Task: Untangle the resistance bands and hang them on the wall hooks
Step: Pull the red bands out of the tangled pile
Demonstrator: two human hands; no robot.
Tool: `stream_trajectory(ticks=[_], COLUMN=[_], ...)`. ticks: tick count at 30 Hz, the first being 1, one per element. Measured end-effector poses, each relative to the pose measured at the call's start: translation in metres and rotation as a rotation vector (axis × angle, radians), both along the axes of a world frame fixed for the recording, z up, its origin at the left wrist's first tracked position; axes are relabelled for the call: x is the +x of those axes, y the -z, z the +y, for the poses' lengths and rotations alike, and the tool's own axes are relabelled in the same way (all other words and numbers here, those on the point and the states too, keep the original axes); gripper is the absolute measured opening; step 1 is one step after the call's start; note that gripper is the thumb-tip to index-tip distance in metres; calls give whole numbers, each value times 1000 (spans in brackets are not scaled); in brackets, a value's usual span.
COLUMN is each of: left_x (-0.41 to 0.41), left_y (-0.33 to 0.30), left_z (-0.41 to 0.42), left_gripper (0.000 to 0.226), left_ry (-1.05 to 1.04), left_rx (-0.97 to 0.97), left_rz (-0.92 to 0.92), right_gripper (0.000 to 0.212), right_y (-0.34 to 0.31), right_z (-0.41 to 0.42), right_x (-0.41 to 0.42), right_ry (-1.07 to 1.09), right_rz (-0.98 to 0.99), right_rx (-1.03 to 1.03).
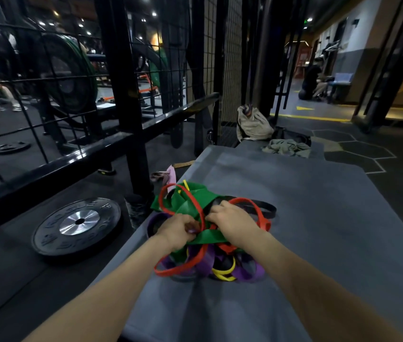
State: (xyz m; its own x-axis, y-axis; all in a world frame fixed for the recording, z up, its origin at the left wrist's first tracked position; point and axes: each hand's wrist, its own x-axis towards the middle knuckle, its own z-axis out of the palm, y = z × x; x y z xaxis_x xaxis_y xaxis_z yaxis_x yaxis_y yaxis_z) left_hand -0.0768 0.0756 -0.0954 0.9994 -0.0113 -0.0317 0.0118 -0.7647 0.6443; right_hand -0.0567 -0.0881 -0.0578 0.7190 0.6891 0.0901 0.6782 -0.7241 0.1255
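- A tangled pile of resistance bands [195, 233] lies on a grey mat [318, 218], near its left edge; red, green, purple, yellow and black loops are knotted together
- The left hand [179, 229] sits on the left side of the pile, its grip curled and pinching a band close to the wide green band [188, 206]; which strand it pinches is too tangled to tell
- The right hand [232, 218] rests on top of the pile just beside the left, fingers curled down into the black and green strands and gripping them
- A red loop [260, 213] arcs round the far side of the right hand; another red loop hangs toward the viewer under the left wrist
- A black weight plate [77, 225] lies flat on the floor left of the mat, beside a black steel rack [131, 95]
- A beige bag [252, 124] stands beyond the mat's far end
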Motion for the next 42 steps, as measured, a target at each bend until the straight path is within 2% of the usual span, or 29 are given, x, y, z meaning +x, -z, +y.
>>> stream_trajectory(ticks=[6, 9, 12, 15, 18, 22, 25, 28, 30, 33, 35, 37, 40, 42], left_x=[-1, -3, -7, -8, -12, -22, -37, -55, -67, -84, -92, -98, -103, -106], left_y=[0, -7, -28, -65, -112, -157, -165, -156, -145, -134, -135, -140, -144, -142], left_z=[-5, -7, -13, -24, -39, -58, -71, -84, -90, -101, -113, -129, -153, -166], left_gripper=[23, 24, 12, 14, 19, 19, 21, 22, 19, 11, 11, 13, 13, 14], left_ry=[44, 84, 88, 21, -40, -60, -59, -17, 47, 220, 328, 399, 458, 480], left_rx=[-90, -172, -231, -428, -627, -849, -971, -913, -796, -546, -321, -86, 24, 23], left_rz=[18, 43, -82, -239, -302, -246, -159, -68, -28, -38, -124, -233, -306, -288], right_gripper=[23, 16, 8, 10, 9, 12, 9, 10, 13, 33, 49, 56, 34, 23], right_y=[2, -6, -23, -46, -74, -104, -111, -107, -103, -97, -95, -93, -92, -92], right_z=[-6, -12, -19, -32, -50, -71, -81, -89, -94, -103, -111, -123, -145, -160], right_x=[-2, -6, -10, -13, -16, -26, -39, -53, -66, -86, -96, -103, -115, -123], right_ry=[137, 215, 293, 368, 436, 430, 434, 444, 411, 352, 289, 221, 164, 162], right_rz=[94, 126, 129, 102, 17, -43, -43, 9, 84, 203, 202, 173, 138, 121], right_rx=[57, 213, 486, 719, 878, 920, 940, 896, 835, 752, 707, 671, 678, 673])
